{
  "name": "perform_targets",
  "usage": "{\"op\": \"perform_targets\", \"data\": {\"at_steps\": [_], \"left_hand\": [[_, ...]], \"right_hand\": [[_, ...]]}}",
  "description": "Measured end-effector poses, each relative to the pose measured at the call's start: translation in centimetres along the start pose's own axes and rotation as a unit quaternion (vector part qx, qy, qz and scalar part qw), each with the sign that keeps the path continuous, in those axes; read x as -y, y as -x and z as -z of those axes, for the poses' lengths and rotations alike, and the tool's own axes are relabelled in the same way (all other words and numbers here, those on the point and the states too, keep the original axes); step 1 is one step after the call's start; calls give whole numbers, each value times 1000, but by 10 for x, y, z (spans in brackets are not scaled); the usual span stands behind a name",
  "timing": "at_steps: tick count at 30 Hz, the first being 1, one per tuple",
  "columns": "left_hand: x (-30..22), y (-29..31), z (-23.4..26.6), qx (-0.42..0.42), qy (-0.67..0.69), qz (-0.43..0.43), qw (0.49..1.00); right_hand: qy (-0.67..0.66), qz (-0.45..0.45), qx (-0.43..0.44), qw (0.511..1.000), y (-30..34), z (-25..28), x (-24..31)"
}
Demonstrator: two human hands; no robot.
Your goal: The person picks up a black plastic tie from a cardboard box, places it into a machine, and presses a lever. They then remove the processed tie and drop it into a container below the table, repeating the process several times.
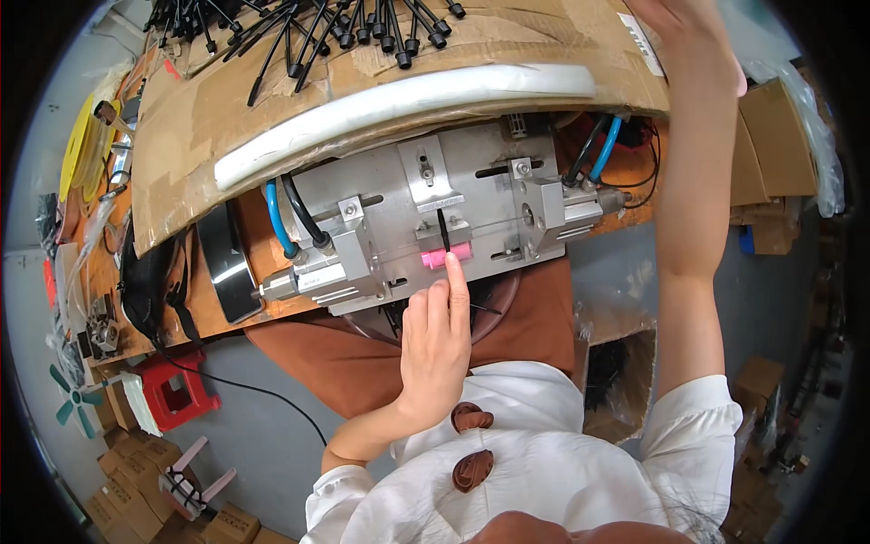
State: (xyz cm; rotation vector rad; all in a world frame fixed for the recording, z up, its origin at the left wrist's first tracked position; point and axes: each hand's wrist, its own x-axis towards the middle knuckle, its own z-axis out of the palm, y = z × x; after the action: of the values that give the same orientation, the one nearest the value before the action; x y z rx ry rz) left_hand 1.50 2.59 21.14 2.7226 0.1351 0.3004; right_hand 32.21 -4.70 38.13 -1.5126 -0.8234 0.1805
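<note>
Rods [363, 36] atop cardboard [208, 118] behind jig [381, 190], stool [201, 394] on flr [245, 422] to L, carton [621, 331] to R.

We see grey floor [272, 422], smooth, spread both sides of orange-brown wooden bench [252, 218]. Pale wall [59, 122] curves along left rim. Below bench's left end, we note red stool [154, 401], near it fan [77, 397] with teal blades. Lower left, we find brown cartons [136, 480] piled on floor, pale pink frame [188, 453] beside them. On right, we see more cardboard boxes [773, 150], clear plastic sheeting [823, 145] next to them. Far right edge dim, contents unclear to us; light elsewhere bright, fairly even.
</note>
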Motion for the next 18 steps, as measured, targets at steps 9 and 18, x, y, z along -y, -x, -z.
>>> {"op": "perform_targets", "data": {"at_steps": [9,18], "left_hand": [[5,-3,7,-3,-61,-12,998],[78,-187,90,-265,-57,-191,943]], "right_hand": [[35,144,-104,983,146,-50,-15],[337,127,66,931,264,-128,-74]]}}
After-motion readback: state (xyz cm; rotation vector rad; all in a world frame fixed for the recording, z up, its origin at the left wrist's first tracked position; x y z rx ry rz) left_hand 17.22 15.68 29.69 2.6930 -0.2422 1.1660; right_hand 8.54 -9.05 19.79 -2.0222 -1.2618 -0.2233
